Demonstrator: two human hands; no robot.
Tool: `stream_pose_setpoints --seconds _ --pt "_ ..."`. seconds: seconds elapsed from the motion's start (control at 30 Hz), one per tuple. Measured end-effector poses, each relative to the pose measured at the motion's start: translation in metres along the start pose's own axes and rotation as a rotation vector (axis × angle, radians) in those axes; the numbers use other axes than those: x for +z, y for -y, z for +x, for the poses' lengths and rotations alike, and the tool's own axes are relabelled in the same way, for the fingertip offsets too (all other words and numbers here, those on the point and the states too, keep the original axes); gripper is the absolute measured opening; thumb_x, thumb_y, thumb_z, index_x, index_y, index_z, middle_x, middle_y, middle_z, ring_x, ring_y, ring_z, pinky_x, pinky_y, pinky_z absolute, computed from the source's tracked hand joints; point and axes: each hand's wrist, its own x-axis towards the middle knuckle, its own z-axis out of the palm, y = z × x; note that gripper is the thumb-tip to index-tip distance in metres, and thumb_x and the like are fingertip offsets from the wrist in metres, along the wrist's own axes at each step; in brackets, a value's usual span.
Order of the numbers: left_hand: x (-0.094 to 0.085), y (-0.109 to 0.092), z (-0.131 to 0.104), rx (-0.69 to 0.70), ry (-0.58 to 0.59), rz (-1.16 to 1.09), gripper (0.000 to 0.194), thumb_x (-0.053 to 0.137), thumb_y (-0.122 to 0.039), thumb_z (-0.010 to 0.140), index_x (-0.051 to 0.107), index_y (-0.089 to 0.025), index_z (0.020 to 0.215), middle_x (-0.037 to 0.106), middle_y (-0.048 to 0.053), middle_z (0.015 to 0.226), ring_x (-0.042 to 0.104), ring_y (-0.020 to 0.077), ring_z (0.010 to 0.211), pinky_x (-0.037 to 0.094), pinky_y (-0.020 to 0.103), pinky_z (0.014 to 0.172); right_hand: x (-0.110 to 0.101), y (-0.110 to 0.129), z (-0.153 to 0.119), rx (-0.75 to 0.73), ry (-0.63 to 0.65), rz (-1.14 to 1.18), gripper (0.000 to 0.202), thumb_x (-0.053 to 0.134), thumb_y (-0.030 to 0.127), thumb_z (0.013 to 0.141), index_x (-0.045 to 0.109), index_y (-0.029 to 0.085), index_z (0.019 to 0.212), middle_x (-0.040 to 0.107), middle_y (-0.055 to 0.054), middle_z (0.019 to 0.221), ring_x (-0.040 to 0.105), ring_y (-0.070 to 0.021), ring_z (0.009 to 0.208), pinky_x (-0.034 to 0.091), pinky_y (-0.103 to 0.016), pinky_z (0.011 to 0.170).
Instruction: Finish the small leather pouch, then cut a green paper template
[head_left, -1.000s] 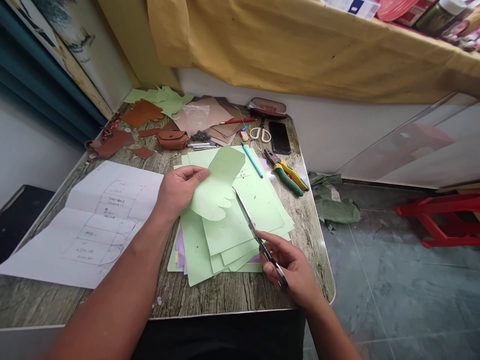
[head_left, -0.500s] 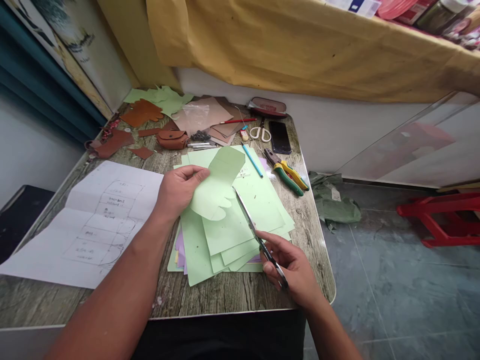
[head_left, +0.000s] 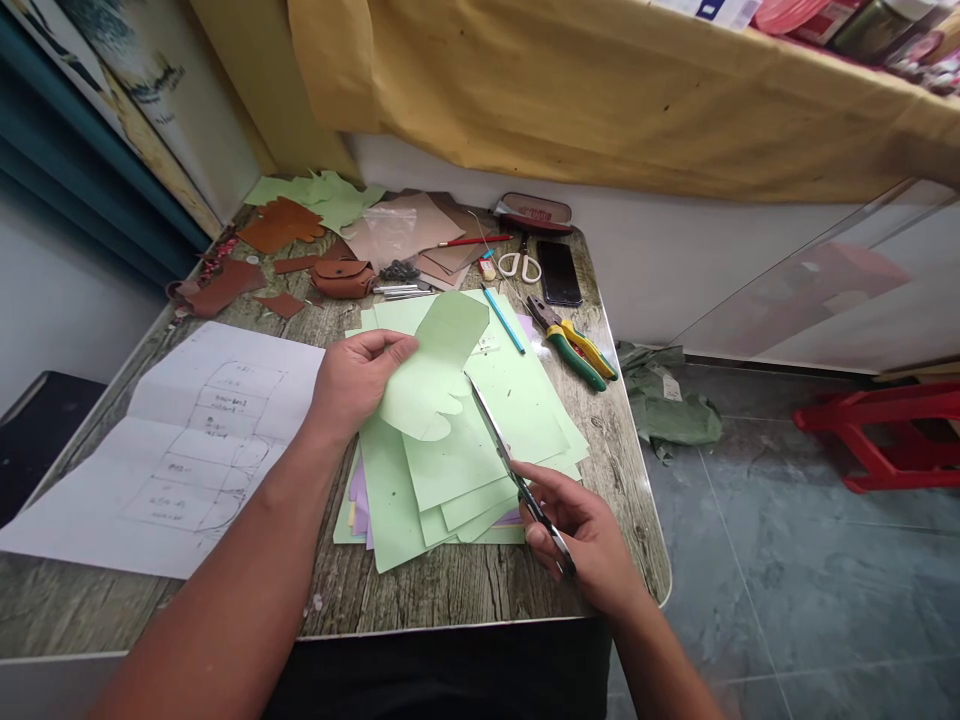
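My left hand (head_left: 360, 378) pinches the left edge of a green paper cutout (head_left: 431, 370), thumb on top. The cutout has a rounded, scalloped lower edge and a squarer upper end. In my right hand (head_left: 577, 535) is a pair of scissors (head_left: 499, 445), its fingers curled at the handles. The blades point up and left, their tip just right of the cutout. Whether the tip touches the paper I cannot tell. Beneath both lies a stack of green paper sheets (head_left: 487, 470), with some purple sheets showing at its edges.
A white sheet with a pencil drawing (head_left: 217, 430) lies at left. Pliers (head_left: 574, 345), a blue pen (head_left: 504, 320), white-handled scissors (head_left: 520, 265) and a phone (head_left: 559, 272) lie at the right back. Farther left are a brown leather pouch (head_left: 343, 278) and leather scraps (head_left: 225, 288).
Both hands, the cutout and the scissors hold nearly the same positions. The whole view has shifted very slightly.
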Motion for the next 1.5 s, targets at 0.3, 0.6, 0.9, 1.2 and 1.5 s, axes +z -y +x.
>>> stream_pose_setpoints --seconds 0.3,0.6,0.9,1.2,1.5 --pt "0.0017 0.0033 0.0013 0.004 0.009 -0.021 0.031 0.090 -0.051 0.079 0.087 -0.023 0.092 0.085 0.005 0.093 0.075 0.0218 0.084 0.059 0.028 0.070 -0.0002 -0.0011 0.0028 -0.031 0.029 0.026 0.049 0.091 0.032 0.092 0.077 0.031 0.139 0.053 0.006 0.072 0.041 -0.0031 0.045 0.031 -0.016 0.041" --pt "0.0023 0.0008 -0.0016 0.012 0.007 -0.022 0.031 0.089 -0.052 0.080 0.087 -0.024 0.092 0.084 0.004 0.093 0.074 0.0212 0.083 0.058 0.028 0.069 -0.0002 -0.0022 0.0020 -0.040 0.018 0.016 0.049 0.091 0.033 0.092 0.077 0.031 0.139 0.053 0.006 0.073 0.041 -0.0035 0.045 0.031 -0.016 0.039" --pt "0.0032 0.0018 -0.0018 0.049 -0.007 -0.001 0.035 0.088 -0.056 0.080 0.087 -0.023 0.094 0.084 0.004 0.092 0.072 0.0213 0.082 0.057 0.028 0.069 -0.0003 -0.0028 0.0021 -0.028 -0.009 0.009 0.052 0.092 0.035 0.091 0.076 0.028 0.140 0.053 0.006 0.073 0.043 -0.0037 0.044 0.031 -0.018 0.041" --pt "0.0033 -0.0005 -0.0023 0.052 -0.025 0.016 0.035 0.087 -0.056 0.080 0.086 -0.024 0.092 0.083 0.004 0.091 0.072 0.0212 0.081 0.057 0.028 0.069 -0.0008 -0.0019 0.0000 -0.004 -0.051 -0.030 0.058 0.094 0.041 0.088 0.075 0.025 0.140 0.053 0.006 0.073 0.042 -0.0050 0.043 0.030 -0.020 0.040" --pt "0.0039 -0.0024 -0.0028 0.044 -0.037 0.005 0.033 0.087 -0.054 0.081 0.086 -0.023 0.092 0.083 0.005 0.090 0.073 0.0221 0.081 0.059 0.029 0.068 -0.0017 -0.0019 0.0016 -0.026 -0.006 -0.013 0.054 0.092 0.039 0.090 0.075 0.027 0.140 0.052 0.007 0.072 0.041 -0.0040 0.044 0.030 -0.018 0.041"
